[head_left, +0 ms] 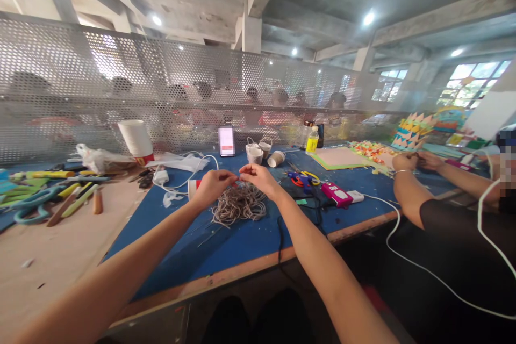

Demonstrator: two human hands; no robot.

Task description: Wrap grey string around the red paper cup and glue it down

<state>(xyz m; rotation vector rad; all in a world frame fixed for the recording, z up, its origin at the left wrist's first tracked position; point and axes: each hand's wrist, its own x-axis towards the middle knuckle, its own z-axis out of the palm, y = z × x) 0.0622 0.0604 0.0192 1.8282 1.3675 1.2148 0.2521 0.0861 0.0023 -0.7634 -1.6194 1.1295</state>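
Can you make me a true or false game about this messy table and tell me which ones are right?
1. A tangled pile of cord is on the blue tabletop. True.
2. The big teal scissors are in the person's left hand. False: the teal scissors lie off to the left, and the left hand is up close to the right hand.
3. One small cup is lying on its side. True.
4. The bottle with the yellow label has fallen over. False: the bottle stands upright.
5. A phone stands farther back than the cord. True.
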